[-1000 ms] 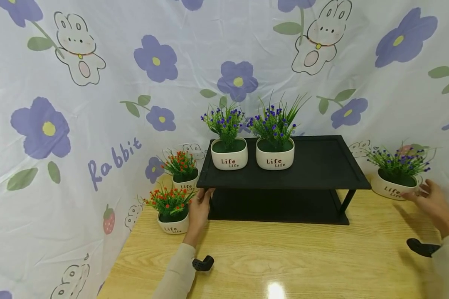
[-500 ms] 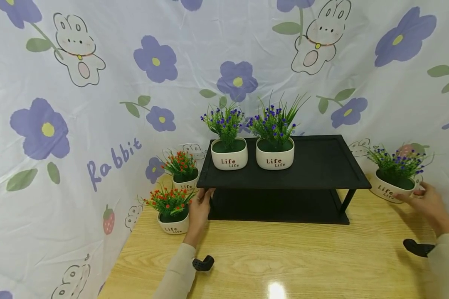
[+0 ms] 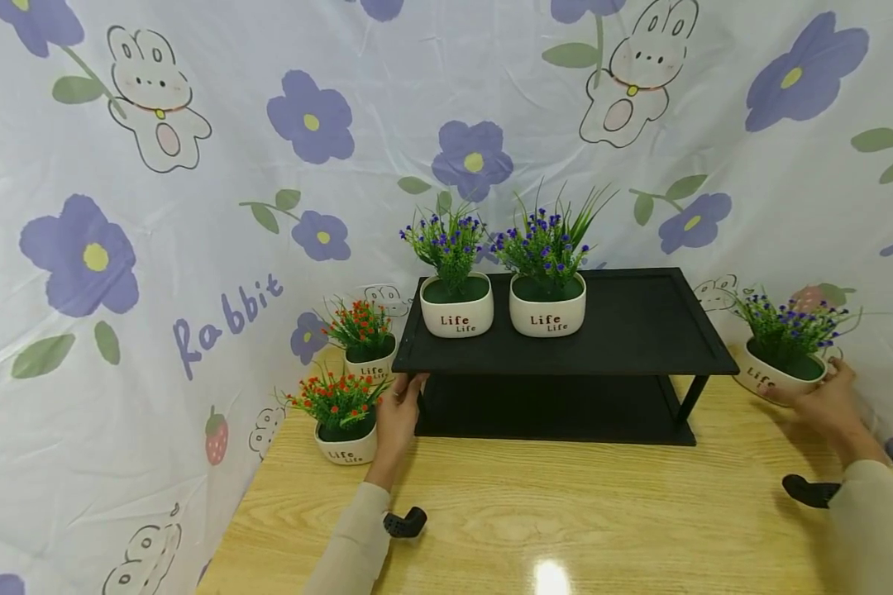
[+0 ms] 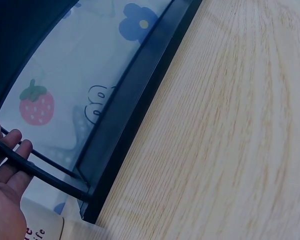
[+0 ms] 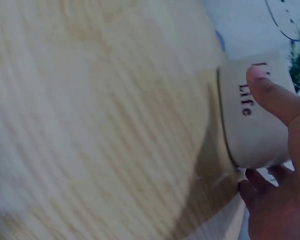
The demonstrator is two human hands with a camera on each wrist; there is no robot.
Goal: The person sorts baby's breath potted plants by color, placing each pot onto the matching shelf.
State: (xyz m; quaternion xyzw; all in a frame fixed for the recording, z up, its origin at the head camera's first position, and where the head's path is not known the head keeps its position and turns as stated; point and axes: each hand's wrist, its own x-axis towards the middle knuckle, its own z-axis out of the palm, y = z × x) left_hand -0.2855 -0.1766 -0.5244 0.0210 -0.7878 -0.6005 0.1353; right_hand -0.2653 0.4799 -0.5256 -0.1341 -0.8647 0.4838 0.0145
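At the left end of the black two-tier shelf (image 3: 632, 330), my left hand (image 3: 396, 420) holds the front leg (image 4: 45, 175), its fingers curled round that thin bar in the left wrist view. My right hand (image 3: 826, 405) grips a white potted plant (image 3: 777, 376) with purple flowers, right of the shelf. In the right wrist view the thumb (image 5: 275, 95) lies across the pot's lettered front and the fingers reach its side. Two more purple potted plants, a left one (image 3: 456, 318) and a right one (image 3: 547, 318), stand upright on the top tier.
Two white pots with orange-red flowers, one in front (image 3: 346, 446) and one behind (image 3: 370, 364), stand left of the shelf, close to my left hand. A patterned cloth (image 3: 216, 223) hangs behind and beside the wooden table (image 3: 565, 512).
My right hand has moved left and closed in on the purple potted plant, which has shifted slightly left and tilted a little. My left hand stays on the shelf leg.
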